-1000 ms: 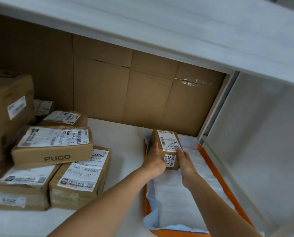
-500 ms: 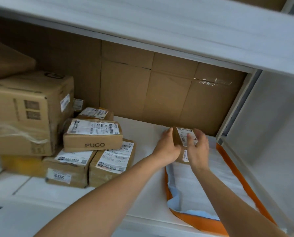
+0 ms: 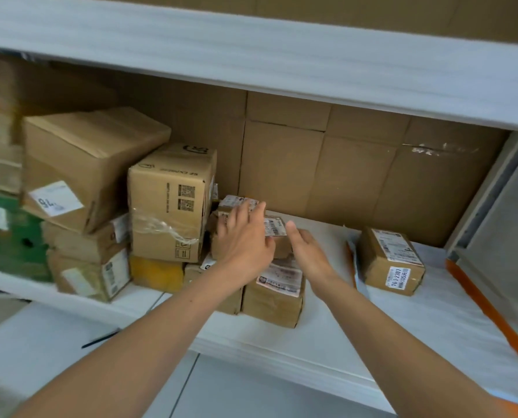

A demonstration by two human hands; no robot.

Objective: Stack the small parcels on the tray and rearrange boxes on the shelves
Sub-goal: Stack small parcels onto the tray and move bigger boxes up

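A small brown parcel [image 3: 391, 260] with white labels lies alone on the orange tray [image 3: 475, 300], which is lined with white paper, at the right of the shelf. Left of the tray is a pile of small labelled parcels. My left hand [image 3: 245, 236] lies with spread straight fingers over the top parcel of the pile [image 3: 277, 229]. My right hand [image 3: 307, 254] is open at that parcel's right end, thumb raised. Whether the right hand touches it, I cannot tell. Under it lies a flat parcel [image 3: 277, 294] with a white label.
Larger cartons crowd the left of the shelf: a taped tall box [image 3: 170, 203], a tilted box [image 3: 82, 164] marked by hand, a green box [image 3: 13, 236], a yellow packet [image 3: 156, 273]. Cardboard lines the back. A white shelf board [image 3: 282, 64] hangs overhead.
Both hands have let go of the small parcel, which now lies on the tray, and have moved left to the pile of parcels. The view has swung left.
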